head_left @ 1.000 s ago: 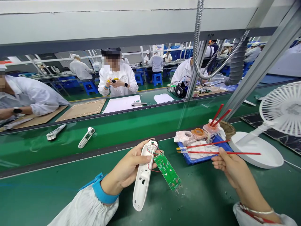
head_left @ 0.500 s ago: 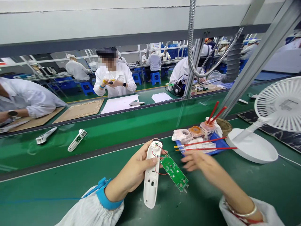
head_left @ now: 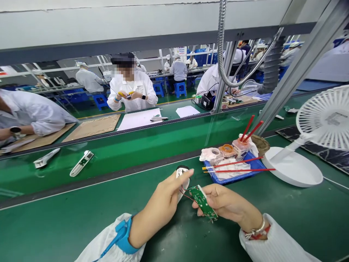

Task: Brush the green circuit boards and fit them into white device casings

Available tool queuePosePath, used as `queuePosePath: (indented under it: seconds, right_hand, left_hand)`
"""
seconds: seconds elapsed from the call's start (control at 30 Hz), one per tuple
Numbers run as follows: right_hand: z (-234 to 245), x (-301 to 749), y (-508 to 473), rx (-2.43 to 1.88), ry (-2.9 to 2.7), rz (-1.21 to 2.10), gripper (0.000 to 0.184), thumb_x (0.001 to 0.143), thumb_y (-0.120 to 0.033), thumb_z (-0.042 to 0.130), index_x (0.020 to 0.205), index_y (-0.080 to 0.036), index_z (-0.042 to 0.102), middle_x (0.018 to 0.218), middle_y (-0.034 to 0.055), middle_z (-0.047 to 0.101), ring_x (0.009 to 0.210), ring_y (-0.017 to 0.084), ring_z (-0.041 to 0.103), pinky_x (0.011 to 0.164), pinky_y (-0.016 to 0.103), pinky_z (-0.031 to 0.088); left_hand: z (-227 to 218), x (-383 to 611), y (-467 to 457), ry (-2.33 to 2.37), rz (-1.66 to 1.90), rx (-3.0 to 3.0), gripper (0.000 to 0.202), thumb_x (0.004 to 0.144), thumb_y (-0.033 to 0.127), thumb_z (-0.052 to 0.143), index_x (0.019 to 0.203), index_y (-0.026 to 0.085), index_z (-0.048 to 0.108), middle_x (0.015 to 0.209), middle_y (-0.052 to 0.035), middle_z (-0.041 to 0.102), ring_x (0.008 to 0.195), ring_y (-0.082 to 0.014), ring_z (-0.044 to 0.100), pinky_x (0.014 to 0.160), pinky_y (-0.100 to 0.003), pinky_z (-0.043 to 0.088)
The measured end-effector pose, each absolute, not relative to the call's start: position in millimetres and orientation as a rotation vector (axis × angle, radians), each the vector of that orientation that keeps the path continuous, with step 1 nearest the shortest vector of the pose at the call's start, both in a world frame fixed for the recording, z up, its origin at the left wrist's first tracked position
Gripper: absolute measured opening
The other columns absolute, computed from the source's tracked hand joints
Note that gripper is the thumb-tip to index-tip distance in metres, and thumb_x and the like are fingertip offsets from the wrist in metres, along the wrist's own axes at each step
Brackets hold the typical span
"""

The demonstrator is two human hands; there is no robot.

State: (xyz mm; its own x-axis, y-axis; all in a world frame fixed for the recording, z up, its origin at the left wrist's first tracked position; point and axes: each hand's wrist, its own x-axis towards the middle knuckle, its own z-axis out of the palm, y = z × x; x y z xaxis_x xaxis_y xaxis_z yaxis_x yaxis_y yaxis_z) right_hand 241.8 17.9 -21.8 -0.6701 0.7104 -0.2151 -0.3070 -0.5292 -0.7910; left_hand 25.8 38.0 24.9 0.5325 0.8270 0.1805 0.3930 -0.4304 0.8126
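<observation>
My left hand (head_left: pixel 166 194), with a blue strap at the wrist, is closed around a white plastic housing (head_left: pixel 183 185). Its dark tip points away from me, and the hand hides most of its length. Thin red and dark wires (head_left: pixel 186 193) run from the housing to a green circuit board (head_left: pixel 203 203). My right hand (head_left: pixel 223 202) grips that board along its right edge, between thumb and fingers. The board is tilted, just right of the housing and above the green table.
Beyond my hands, a blue tray (head_left: pixel 231 176) holds jars, cloth and red-handled brushes (head_left: pixel 237 171). A white fan (head_left: pixel 294 165) stands to its right. Two white device parts (head_left: pixel 81 163) lie on the green belt (head_left: pixel 131 153). Co-workers sit across the line.
My right hand has come in from the tray side and taken hold of the circuit board. My left hand has turned over the housing. The parts on the belt have shifted left.
</observation>
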Motion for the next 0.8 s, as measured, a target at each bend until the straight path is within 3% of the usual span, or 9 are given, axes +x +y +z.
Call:
queuePosePath:
  seconds: [0.07,0.17,0.3,0.4,0.5,0.67,0.8]
  right_hand:
    - [-19.4,235.8,17.4,-0.771,-1.061,2.150,0.039,0.065,-0.033,0.077,0.097,-0.013,0.068,0.094,0.0074,0.067,0.078,0.015,0.065,0.069,0.023,0.047]
    - [-15.8,226.3,17.4,-0.942,-1.145,1.957,0.043,0.059,-0.028,0.080,0.098,-0.016,0.068,0.094,0.0058,0.067,0.080,0.017,0.065,0.073,0.028,0.050]
    - [-12.2,215.4,18.7,-1.084,-1.152,1.648,0.044,0.060,-0.028,0.079,0.102,-0.018,0.068,0.091,0.0057,0.069,0.082,0.019,0.065,0.076,0.032,0.052]
    - [-10.9,209.5,19.9,-1.136,-1.015,1.598,0.040,0.061,-0.030,0.079,0.098,-0.019,0.069,0.085,0.0037,0.069,0.076,0.016,0.066,0.065,0.026,0.053]
    - [-11.2,207.8,21.8,-1.156,-0.903,1.649,0.035,0.063,-0.033,0.077,0.093,-0.016,0.069,0.082,0.0040,0.068,0.072,0.015,0.067,0.054,0.020,0.052]
    - [-11.9,212.2,29.1,-1.079,-0.871,1.762,0.028,0.069,-0.037,0.073,0.077,-0.012,0.066,0.071,0.0038,0.065,0.067,0.014,0.066,0.050,0.018,0.051]
    - [-12.1,208.7,33.1,-1.136,-0.870,1.753,0.031,0.067,-0.041,0.073,0.073,-0.013,0.061,0.068,0.0014,0.061,0.068,0.014,0.065,0.052,0.020,0.053]
  left_hand:
    - [16.8,27.0,41.2,0.949,0.799,2.113,0.052,0.082,0.007,0.039,0.122,0.034,0.057,0.129,-0.0039,0.053,0.111,-0.0212,0.052,0.092,-0.033,0.041]
    - [-0.1,27.9,46.2,1.024,0.860,2.121,0.057,0.076,0.001,0.042,0.117,0.035,0.061,0.140,-0.0018,0.042,0.119,-0.0244,0.048,0.095,-0.036,0.040]
    - [-15.5,31.3,49.3,1.144,0.933,2.091,0.052,0.073,0.001,0.044,0.110,0.031,0.065,0.142,-0.0044,0.039,0.115,-0.0269,0.051,0.092,-0.038,0.042]
    - [-18.5,36.5,50.7,1.178,0.933,2.109,0.052,0.072,0.000,0.044,0.111,0.029,0.065,0.142,-0.0072,0.039,0.116,-0.0289,0.050,0.093,-0.040,0.041]
    - [-16.6,40.6,52.5,1.114,0.887,2.136,0.056,0.071,-0.003,0.040,0.112,0.028,0.063,0.135,-0.0082,0.045,0.113,-0.0268,0.051,0.091,-0.039,0.041]
    - [-8.9,42.8,52.7,0.989,0.773,2.165,0.052,0.070,-0.002,0.039,0.109,0.022,0.062,0.100,-0.0079,0.058,0.089,-0.0199,0.054,0.079,-0.030,0.044]
    - [-10.8,43.9,55.4,1.023,0.781,2.091,0.034,0.074,0.009,0.051,0.104,0.021,0.064,0.099,-0.0078,0.059,0.087,-0.0207,0.054,0.077,-0.030,0.042]
